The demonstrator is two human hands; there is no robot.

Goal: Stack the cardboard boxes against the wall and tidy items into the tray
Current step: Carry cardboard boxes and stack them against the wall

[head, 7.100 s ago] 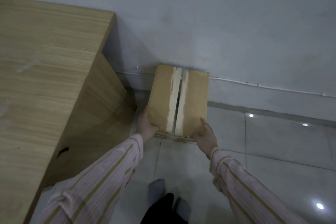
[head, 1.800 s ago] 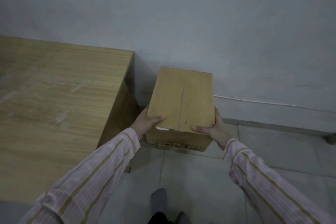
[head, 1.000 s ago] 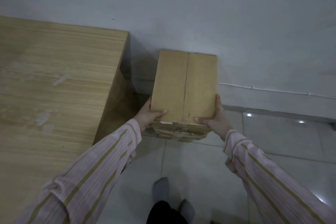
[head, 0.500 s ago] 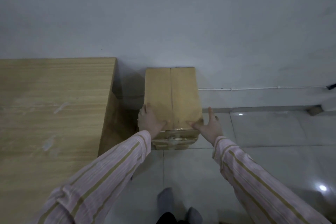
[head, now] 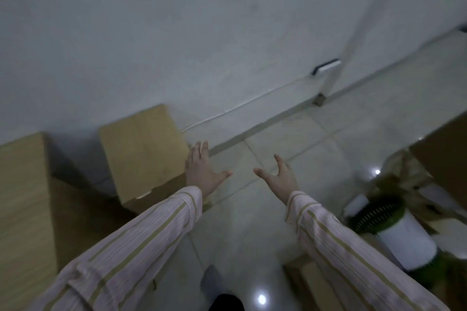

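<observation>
My left hand (head: 202, 171) and right hand (head: 280, 177), fingers spread and empty, hover beside the stacked cardboard boxes (head: 141, 151); a careless brush could topple them

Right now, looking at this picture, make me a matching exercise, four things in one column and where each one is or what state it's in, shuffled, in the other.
Things:
1. cardboard box
2. left hand
3. right hand
4. white canister with green lid

Places or states:
A. open and empty, out over the floor tiles
B. lower right, beside crumpled paper
C. against the wall, next to the wooden table
D. open, just at the box's right edge

Pairs: 1-C, 2-D, 3-A, 4-B
</observation>
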